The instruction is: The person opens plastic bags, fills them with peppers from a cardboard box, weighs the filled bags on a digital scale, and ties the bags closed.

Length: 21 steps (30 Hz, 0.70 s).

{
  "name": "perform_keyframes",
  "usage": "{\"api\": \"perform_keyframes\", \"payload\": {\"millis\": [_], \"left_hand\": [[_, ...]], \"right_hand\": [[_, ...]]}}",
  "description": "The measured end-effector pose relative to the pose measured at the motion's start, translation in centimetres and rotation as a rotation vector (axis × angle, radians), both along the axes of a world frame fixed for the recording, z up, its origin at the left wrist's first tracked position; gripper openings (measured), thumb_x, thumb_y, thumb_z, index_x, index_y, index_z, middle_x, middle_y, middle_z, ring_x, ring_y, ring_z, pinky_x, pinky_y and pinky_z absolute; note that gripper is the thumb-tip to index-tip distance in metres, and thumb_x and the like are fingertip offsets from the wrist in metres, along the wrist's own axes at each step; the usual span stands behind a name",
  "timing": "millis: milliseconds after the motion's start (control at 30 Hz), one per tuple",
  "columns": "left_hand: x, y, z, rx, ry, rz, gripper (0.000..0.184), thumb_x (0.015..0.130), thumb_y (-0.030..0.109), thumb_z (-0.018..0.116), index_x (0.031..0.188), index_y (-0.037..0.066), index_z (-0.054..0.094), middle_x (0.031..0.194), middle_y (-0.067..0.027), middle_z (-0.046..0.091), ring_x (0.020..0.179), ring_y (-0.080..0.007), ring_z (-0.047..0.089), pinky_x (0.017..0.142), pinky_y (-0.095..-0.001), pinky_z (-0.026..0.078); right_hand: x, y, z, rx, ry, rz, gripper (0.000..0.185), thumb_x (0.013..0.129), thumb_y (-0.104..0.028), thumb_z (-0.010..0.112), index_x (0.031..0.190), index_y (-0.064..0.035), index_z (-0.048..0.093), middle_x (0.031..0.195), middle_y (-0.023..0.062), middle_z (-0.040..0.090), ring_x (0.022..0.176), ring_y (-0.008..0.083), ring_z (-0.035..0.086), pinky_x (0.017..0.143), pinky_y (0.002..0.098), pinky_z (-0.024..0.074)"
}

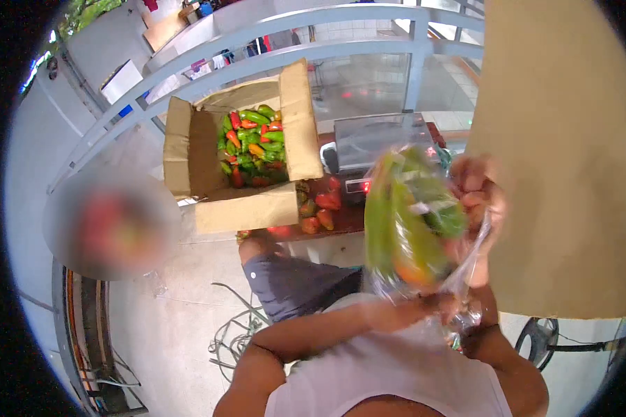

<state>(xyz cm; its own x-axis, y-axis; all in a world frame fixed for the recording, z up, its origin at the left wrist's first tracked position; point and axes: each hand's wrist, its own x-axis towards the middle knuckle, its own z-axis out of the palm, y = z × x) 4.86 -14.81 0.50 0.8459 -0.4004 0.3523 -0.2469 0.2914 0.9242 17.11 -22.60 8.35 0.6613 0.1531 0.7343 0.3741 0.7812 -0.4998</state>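
Note:
A clear plastic bag of peppers (417,236) is held up in front of my chest, somewhat smeared by motion. Long green peppers fill it, one turning orange at its lower end. My right hand (478,198) has its fingers curled against the bag's right side. Lower down, my left hand (448,306) closes around the gathered plastic near the bag's end. Behind the bag stands a digital scale (379,135) with a dark top and a lit red display, partly covered by the bag.
An open cardboard box (302,125) holds many green, red and orange peppers (254,146). Loose red peppers (320,208) lie beside it on the bench. A large cardboard sheet (563,160) rises at the right. A metal railing (299,52) runs behind; tangled green strapping (236,333) lies on the floor.

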Motion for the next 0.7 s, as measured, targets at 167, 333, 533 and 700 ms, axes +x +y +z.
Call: {"api": "perform_keyframes", "payload": {"millis": [167, 333, 533, 700], "left_hand": [[0.2, 11.3, 3.2, 0.464, 0.19, 0.294, 0.015, 0.1, 0.016, 0.055, 0.108, 0.005, 0.06, 0.103, -0.0165, 0.064, 0.097, -0.0289, 0.065, 0.08, -0.0394, 0.052], [-2.2, 6.5, 4.2, 0.844, -0.072, 0.645, 0.015, 0.1, 0.017, 0.056, 0.108, 0.005, 0.058, 0.089, -0.0186, 0.064, 0.082, -0.0343, 0.066, 0.074, -0.0443, 0.054], [-0.7, 13.5, -6.1, 0.329, 0.39, 0.736, 0.021, 0.102, 0.013, 0.046, 0.111, 0.002, 0.062, 0.084, -0.0063, 0.065, 0.079, -0.0145, 0.063, 0.074, -0.0324, 0.053], [-2.1, 8.4, -1.8, 0.242, 0.366, 0.599, 0.017, 0.1, 0.016, 0.054, 0.105, 0.001, 0.061, 0.082, -0.0032, 0.063, 0.071, -0.0147, 0.061, 0.067, -0.0313, 0.05]], "right_hand": [[3.0, -3.1, -3.1, -0.628, -0.197, 0.689, 0.021, 0.082, -0.019, 0.077, 0.083, 0.0006, 0.069, 0.097, 0.0088, 0.051, 0.095, 0.0173, 0.051, 0.078, 0.0358, 0.0456], [2.8, 1.8, -9.4, -0.371, 0.055, 0.0, 0.011, 0.08, 0.002, 0.073, 0.088, -0.0021, 0.067, 0.096, 0.004, 0.055, 0.09, 0.017, 0.055, 0.084, 0.0332, 0.0492], [2.9, 2.4, -8.6, -0.532, 0.174, 0.748, 0.011, 0.082, 0.0, 0.072, 0.086, -0.0034, 0.062, 0.099, 0.0053, 0.057, 0.095, 0.0162, 0.057, 0.082, 0.0324, 0.0487], [2.9, 4.6, -11.7, -0.459, 0.31, 0.421, 0.011, 0.086, -0.009, 0.071, 0.083, -0.004, 0.062, 0.109, 0.0055, 0.054, 0.103, 0.0175, 0.056, 0.089, 0.0314, 0.0459]]}}
